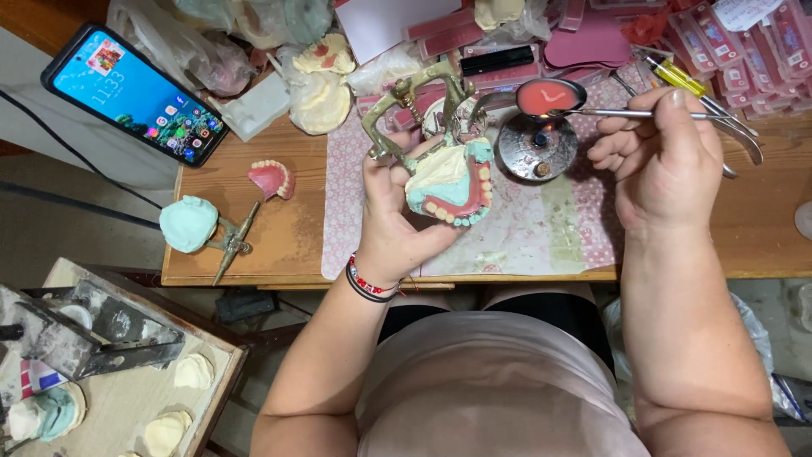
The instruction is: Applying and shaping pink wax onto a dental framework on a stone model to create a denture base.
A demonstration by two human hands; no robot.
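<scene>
A denture model [452,182] on a brass articulator [406,101] is gripped in the closed fingers of the left hand [393,211], above the front edge of the worktop [271,237]. A spoon [550,97] of red wax is pinched in the right hand [664,161] over a lit burner [537,145] on a patterned mat [541,228]. A loose denture [272,178] and a green cast [190,222] are seen toward the left edge, a phone [135,93] at the back left corner, pink wax boxes [753,59] along the back. A tray [110,415] of casts stands lower left.

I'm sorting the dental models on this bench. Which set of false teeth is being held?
The pink-gummed teeth on the cream plaster model in the brass articulator, gripped by the left hand; the small pink denture lies loose on the wooden table.
</scene>
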